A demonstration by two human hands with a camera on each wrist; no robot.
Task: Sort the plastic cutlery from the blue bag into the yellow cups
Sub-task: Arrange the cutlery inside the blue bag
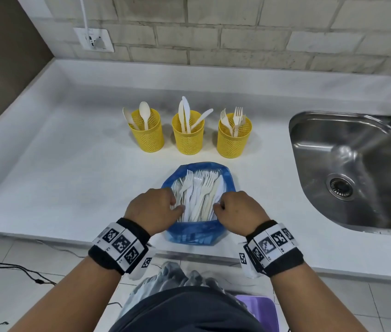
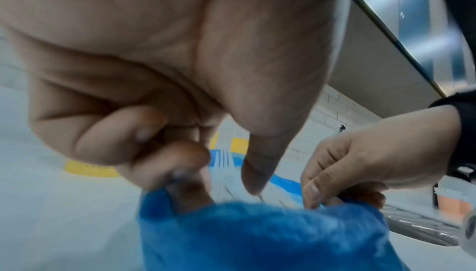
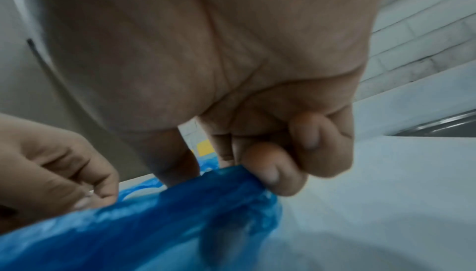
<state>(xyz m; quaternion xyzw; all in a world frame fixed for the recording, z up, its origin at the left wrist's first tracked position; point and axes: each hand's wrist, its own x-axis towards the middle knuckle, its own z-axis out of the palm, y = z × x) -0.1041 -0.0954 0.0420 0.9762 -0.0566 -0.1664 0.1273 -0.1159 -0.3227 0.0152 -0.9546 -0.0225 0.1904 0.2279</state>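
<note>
hands [image 1: 196, 209]: 2 gripping blue bag [image 1: 193, 232] | yellow cups [image 1: 188, 134]: 3

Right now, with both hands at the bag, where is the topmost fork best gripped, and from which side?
Probably by its handle, from the near side. The fork lies flat in the blue bag, tines pointing toward the cups, handle ending near the left hand. The right hand pinches the bag's rim.

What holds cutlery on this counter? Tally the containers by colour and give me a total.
Yellow cups: 3
Blue bag: 1
Total: 4
</note>
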